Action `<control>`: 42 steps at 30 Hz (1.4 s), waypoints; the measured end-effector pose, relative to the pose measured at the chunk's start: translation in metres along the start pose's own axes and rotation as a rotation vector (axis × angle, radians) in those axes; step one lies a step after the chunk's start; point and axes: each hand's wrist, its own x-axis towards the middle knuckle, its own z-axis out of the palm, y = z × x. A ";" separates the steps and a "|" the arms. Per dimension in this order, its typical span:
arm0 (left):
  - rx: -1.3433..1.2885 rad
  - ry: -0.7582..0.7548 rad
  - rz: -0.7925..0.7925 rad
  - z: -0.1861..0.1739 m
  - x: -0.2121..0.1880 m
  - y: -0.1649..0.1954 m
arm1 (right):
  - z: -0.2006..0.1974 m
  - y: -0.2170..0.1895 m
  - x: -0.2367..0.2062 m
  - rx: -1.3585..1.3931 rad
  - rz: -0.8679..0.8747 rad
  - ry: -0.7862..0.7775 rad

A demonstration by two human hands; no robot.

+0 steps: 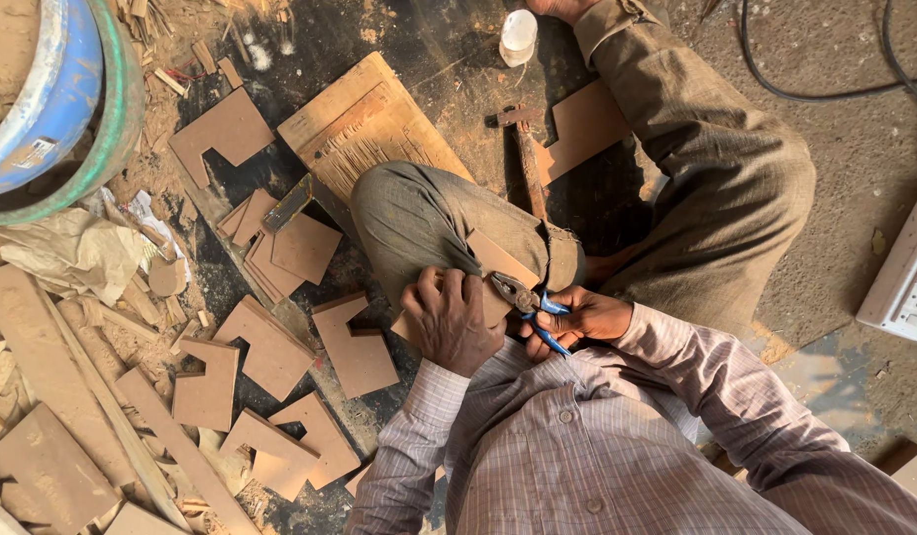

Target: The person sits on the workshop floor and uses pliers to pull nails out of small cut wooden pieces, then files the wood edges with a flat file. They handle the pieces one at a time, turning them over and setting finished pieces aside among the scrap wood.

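I sit on the floor with one knee raised. My left hand [451, 319] presses a small brown board piece [498, 262] against my knee, fingers curled over its edge. My right hand [583, 319] grips blue-handled pliers [526, 301], whose jaws touch the board's edge just right of my left hand. Part of the board is hidden under my left hand.
Several notched brown board cut-outs [355, 347] lie on the dusty floor to the left. A wooden plank [364, 119] and a hammer [526, 159] lie ahead. A blue drum [52, 89] stands top left, a white plastic bottle [518, 36] at the top, a white socket box [904, 277] at right.
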 end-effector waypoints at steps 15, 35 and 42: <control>-0.004 -0.020 0.000 0.011 -0.001 -0.007 | 0.004 -0.011 0.009 -0.064 -0.052 -0.048; 0.003 0.028 -0.055 0.014 0.001 0.001 | -0.005 0.017 0.018 0.077 -0.076 -0.041; -0.023 0.113 -0.062 0.030 -0.003 0.006 | 0.009 0.027 0.003 -0.052 -0.145 0.125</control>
